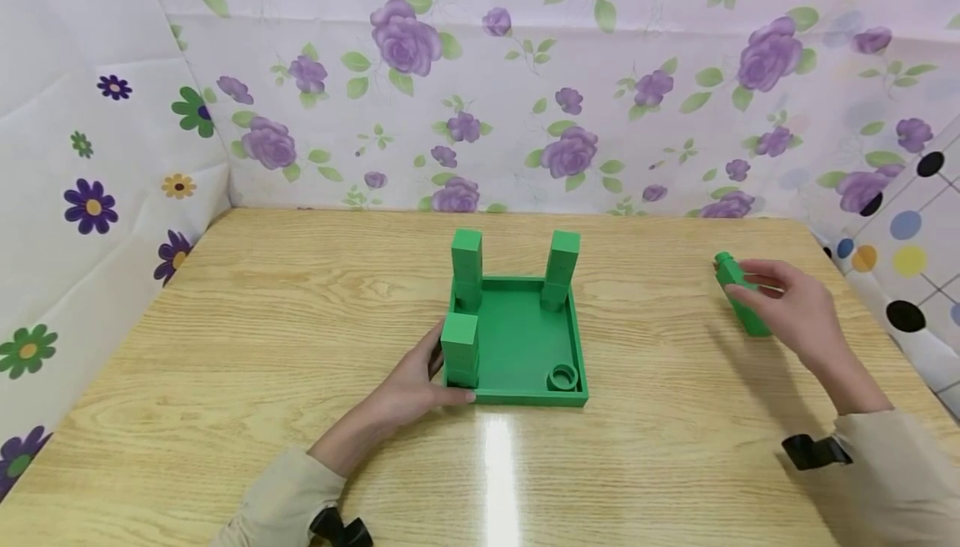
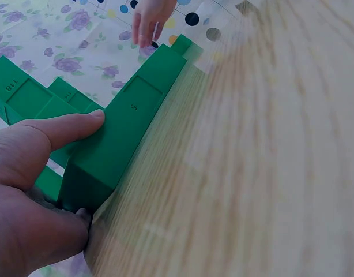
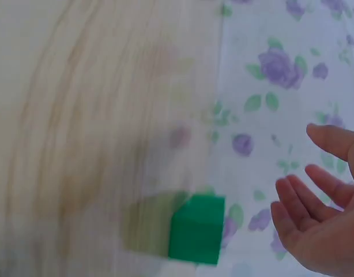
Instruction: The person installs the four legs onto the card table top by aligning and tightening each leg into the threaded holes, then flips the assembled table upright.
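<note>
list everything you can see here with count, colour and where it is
tray: 1, green, square, middle of the table
posts: 3, green, upright in the tray's far left, far right and near left corners
socket: 1, green ring, tray's near right corner, nothing in it
loose post: 1, green, tilted on the table at the right, by the right hand
table: 1, light wood grain
backdrop: white cloth with purple flowers behind; dotted cloth at the right
wrist mounts: 2, black, one per wrist
left hand: 1, thumb on the tray's near left post
right hand: 1, fingers open by the loose post; grip not closed in the wrist view
</note>
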`<act>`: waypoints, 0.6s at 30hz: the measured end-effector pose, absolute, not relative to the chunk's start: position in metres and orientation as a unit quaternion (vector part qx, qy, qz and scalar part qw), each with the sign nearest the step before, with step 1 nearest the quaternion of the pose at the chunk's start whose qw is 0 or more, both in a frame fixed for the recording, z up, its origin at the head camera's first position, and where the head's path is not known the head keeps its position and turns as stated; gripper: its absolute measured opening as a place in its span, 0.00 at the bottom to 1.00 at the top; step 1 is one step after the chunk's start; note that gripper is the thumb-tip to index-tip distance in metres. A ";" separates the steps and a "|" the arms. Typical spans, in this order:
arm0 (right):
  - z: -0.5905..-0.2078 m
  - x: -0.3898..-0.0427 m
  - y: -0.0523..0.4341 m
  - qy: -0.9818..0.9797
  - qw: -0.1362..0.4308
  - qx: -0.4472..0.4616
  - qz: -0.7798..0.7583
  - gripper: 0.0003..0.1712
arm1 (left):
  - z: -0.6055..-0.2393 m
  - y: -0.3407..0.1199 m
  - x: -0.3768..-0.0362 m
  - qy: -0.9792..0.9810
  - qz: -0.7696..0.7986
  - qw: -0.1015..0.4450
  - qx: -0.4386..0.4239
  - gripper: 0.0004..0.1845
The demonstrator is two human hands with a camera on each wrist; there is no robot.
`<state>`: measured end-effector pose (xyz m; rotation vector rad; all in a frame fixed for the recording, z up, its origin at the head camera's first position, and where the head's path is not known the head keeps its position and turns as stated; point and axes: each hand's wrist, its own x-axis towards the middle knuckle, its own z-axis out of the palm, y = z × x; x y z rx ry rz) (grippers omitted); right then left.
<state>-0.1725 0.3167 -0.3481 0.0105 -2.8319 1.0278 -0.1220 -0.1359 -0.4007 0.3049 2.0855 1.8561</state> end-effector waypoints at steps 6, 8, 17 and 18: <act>-0.359 -0.173 0.346 -0.934 0.054 -0.045 0.350 0.41 | -0.400 -0.136 -0.122 0.730 0.654 0.168 0.111 0.57; -0.365 -0.174 0.354 -0.934 0.042 -0.050 0.351 0.42 | -0.401 -0.137 -0.122 0.728 0.656 0.166 0.113 0.57; -0.403 -0.185 0.388 -0.925 -0.004 -0.060 0.375 0.50 | -0.402 -0.136 -0.122 0.729 0.653 0.164 0.122 0.57; -0.403 -0.185 0.389 -0.921 -0.012 -0.058 0.385 0.51 | -0.402 -0.136 -0.123 0.729 0.653 0.164 0.124 0.57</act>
